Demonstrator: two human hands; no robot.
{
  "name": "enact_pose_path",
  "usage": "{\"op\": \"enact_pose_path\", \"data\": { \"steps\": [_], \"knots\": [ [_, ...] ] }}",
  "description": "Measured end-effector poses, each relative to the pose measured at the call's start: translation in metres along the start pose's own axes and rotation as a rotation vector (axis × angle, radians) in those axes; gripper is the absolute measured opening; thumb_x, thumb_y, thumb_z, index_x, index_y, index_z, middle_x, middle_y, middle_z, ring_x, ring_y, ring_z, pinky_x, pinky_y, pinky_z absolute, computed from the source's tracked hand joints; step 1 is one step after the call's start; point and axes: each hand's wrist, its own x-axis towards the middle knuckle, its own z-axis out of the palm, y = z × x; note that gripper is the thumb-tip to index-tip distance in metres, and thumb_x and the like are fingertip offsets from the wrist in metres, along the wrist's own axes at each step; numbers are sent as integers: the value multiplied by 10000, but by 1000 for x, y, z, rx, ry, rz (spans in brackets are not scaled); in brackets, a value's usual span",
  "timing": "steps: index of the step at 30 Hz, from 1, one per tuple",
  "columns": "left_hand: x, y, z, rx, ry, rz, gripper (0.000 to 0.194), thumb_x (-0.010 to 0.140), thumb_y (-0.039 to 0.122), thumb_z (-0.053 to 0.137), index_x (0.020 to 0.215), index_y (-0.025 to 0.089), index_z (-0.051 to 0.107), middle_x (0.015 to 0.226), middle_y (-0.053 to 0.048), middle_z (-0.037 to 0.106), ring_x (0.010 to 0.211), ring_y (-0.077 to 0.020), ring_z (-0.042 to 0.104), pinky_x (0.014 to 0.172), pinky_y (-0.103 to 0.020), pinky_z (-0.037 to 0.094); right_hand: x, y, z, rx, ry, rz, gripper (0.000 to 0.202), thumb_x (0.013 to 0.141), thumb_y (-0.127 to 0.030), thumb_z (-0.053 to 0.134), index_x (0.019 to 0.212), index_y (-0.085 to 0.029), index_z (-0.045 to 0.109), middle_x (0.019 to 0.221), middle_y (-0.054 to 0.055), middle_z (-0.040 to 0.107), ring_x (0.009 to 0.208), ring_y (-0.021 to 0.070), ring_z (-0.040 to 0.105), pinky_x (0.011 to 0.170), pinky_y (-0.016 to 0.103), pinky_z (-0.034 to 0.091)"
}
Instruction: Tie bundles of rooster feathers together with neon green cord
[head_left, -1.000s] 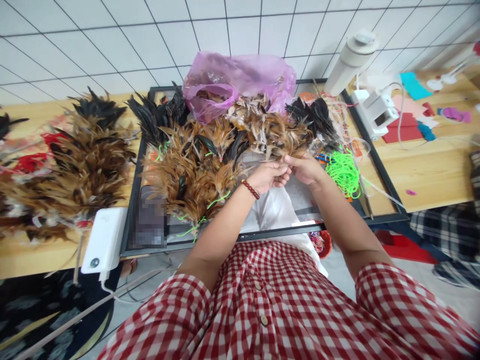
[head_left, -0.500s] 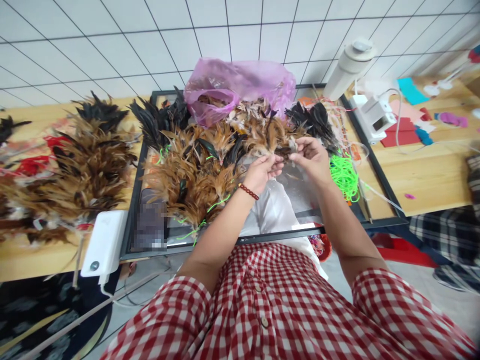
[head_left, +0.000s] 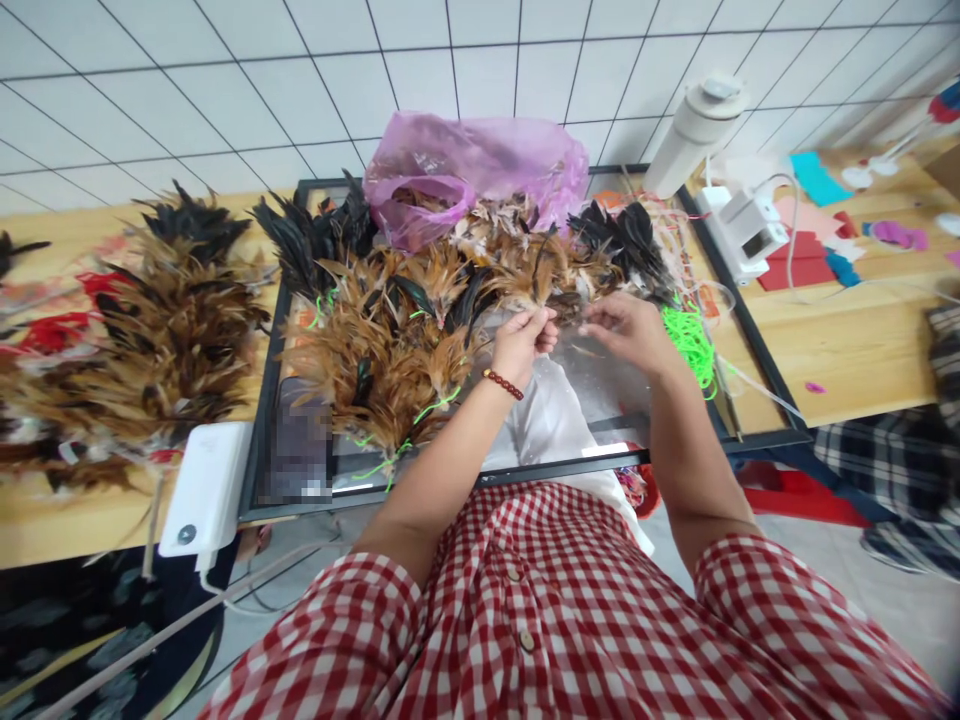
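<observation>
My left hand, with a beaded bracelet at the wrist, pinches the base of a small bunch of brown feathers. To its right, my right hand is apart from it, fingers bent and partly spread, near loose feathers on the tray; nothing shows between its fingers. A large heap of brown feathers lies left of my hands. Black feathers lie behind my right hand. Bright green cords are right of my right hand. Behind the feathers sits a pink plastic bag.
A black-framed glass tray bears the feathers and a dark phone. Further left are a white power bank and another feather pile. At the right stand a white bottle, a charger and red paper.
My right hand has moved slightly right and down, away from my left hand, and its fingers have loosened. My left hand still pinches the feather bunch. The view has shifted a little.
</observation>
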Motion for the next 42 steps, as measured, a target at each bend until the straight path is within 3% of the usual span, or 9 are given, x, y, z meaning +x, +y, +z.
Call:
{"op": "enact_pose_path", "data": {
  "steps": [7,13,16,20,24,31,35,38,42],
  "knots": [
    [1,-3,3,22,13,24,244,991,96,583,776,164,679,576,39,639,553,-50,561,613,-207,465,-17,1,-8,-483,-355,172,58,799,-228,725,790,-213,780,785,65,760,700,211,645,629,309,384],
    [6,-16,3,113,-82,36,157,949,180,681,799,134,682,594,36,647,531,-45,570,624,-205,462,-12,10,4,-705,-469,63,241,813,-145,629,585,-218,597,633,99,644,601,225,601,612,352,393],
    [10,-21,0,85,-80,68,155,949,204,687,808,141,698,614,34,656,547,-45,572,653,-209,467,-7,13,-3,-519,-378,-3,246,806,-216,685,583,-245,585,576,57,586,573,210,573,639,373,446],
    [13,-21,-2,1,-50,87,145,952,194,678,817,149,703,643,24,667,579,-54,584,679,-215,475,1,9,-6,-87,-164,52,64,774,-289,763,776,-265,703,671,42,664,585,187,575,639,376,474],
    [15,-21,-3,-44,-39,95,134,953,180,677,825,152,702,656,24,666,598,-54,581,684,-211,465,8,9,11,299,-8,123,272,720,-347,825,965,-260,746,764,37,705,619,170,592,624,342,495],
    [5,-11,1,-32,10,84,203,986,134,606,792,157,661,639,20,635,595,-67,560,697,-240,463,12,4,18,379,25,207,83,814,-332,784,862,-264,779,684,38,671,682,226,647,659,377,522],
    [2,-6,2,-88,44,86,240,1005,107,556,794,170,653,626,26,621,590,-71,551,675,-237,450,17,-6,17,572,71,299,225,738,-387,883,783,-237,720,714,42,691,648,169,619,629,331,516],
    [3,-3,0,-120,68,69,208,1012,135,563,827,160,656,618,35,622,575,-68,565,663,-228,457,24,-13,21,762,-12,332,320,688,-448,918,779,-226,706,749,38,704,687,158,624,637,309,510],
    [4,2,-2,-123,39,-5,177,1012,142,564,865,139,661,704,18,691,665,-68,662,800,-234,526,34,-20,36,859,-17,319,361,634,-458,929,751,-228,677,694,-6,633,643,131,566,660,302,503]
  ]
}}
